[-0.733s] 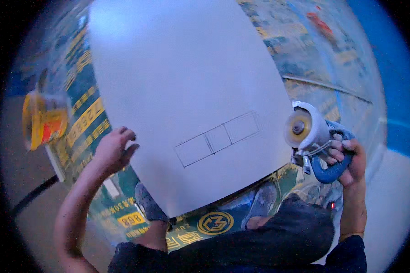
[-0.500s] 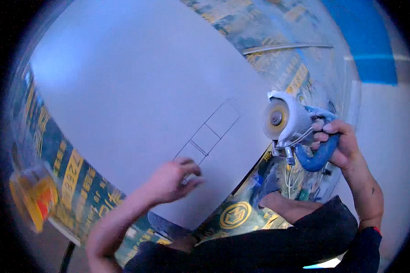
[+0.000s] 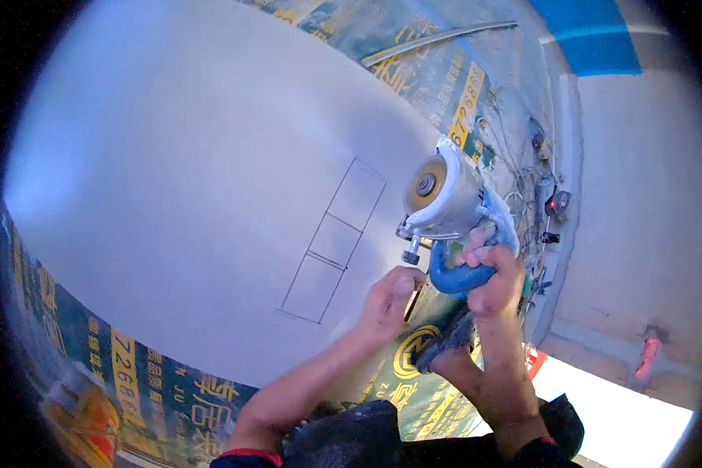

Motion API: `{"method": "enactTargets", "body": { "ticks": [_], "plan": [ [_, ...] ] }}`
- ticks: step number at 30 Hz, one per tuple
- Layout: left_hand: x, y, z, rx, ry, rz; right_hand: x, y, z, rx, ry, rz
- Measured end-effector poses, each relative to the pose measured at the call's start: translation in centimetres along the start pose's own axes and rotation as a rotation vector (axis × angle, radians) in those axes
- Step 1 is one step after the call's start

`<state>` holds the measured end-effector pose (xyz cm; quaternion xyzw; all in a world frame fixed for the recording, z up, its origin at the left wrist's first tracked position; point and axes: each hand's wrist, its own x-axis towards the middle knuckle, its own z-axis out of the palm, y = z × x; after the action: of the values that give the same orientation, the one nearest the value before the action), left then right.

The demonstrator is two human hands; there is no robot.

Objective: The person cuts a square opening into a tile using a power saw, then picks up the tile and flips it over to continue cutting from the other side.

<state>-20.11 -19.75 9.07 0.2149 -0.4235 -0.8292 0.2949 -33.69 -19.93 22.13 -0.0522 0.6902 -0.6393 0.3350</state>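
Observation:
My right hand (image 3: 495,277) is closed around the blue handle of a handheld circular saw (image 3: 460,195), a dusty white-and-blue cutter with a round disc blade facing left. It is held at the right edge of a large pale slab (image 3: 187,179). Just below the saw's front, next to its small metal knob, my left hand (image 3: 390,304) has its fingers curled together; what they grip, if anything, is hidden. Dark thin lines on the slab form a long rectangle (image 3: 331,242) split by cross lines, left of both hands.
Green protective sheeting (image 3: 125,374) with yellow print lies around the slab. A long thin strip (image 3: 436,43) rests on it at the far side. Cables and small dark plugs (image 3: 557,204) lie along the wall base at right. An orange-yellow object (image 3: 93,425) stands at lower left.
My left hand has left the drawn lines and come right, beside the saw. The saw is closer to the left hand, and the whole view has shifted and turned.

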Motion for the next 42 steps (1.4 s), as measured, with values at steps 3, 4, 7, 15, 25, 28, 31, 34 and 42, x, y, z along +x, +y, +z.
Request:
{"method": "enactTargets", "body": {
  "ticks": [3, 4, 7, 15, 25, 28, 31, 34, 42],
  "plan": [
    [-0.2, -0.8, -1.0, 0.072, 0.040, -0.062, -1.3, 1.5, 0.6, 0.008, 0.060, -0.055],
    [-0.2, -1.0, -1.2, 0.081, 0.053, -0.070, -1.7, 1.8, 0.8, 0.013, 0.052, -0.067],
    [-0.2, -1.0, -2.0, 0.205, 0.058, -0.052, -2.9, 2.5, 1.4, 0.020, 0.046, -0.083],
    [1.0, 0.5, 2.2, 0.154, -0.171, -0.074, -5.3, -0.7, -3.5, -0.527, -0.014, -0.578],
    [7.5, 2.1, 10.7, 0.029, -0.487, -0.060, -6.3, -6.1, -8.6, -0.123, 0.199, -0.581],
    [7.2, 2.2, 10.9, 0.038, -0.457, 0.004, -6.8, -6.1, -9.2, -0.059, 0.204, -0.604],
    [7.1, 2.1, 9.8, 0.112, -0.430, -0.125, -5.1, -5.3, -9.1, -0.050, 0.110, -0.515],
    [7.3, 1.9, 7.6, 0.138, -0.346, -0.269, -2.3, -3.9, -8.1, 0.039, 0.156, -0.426],
    [2.0, 1.3, 1.2, 0.293, -0.094, -0.152, -2.1, 0.3, -2.8, 0.173, 0.078, -0.088]
  ]
}}
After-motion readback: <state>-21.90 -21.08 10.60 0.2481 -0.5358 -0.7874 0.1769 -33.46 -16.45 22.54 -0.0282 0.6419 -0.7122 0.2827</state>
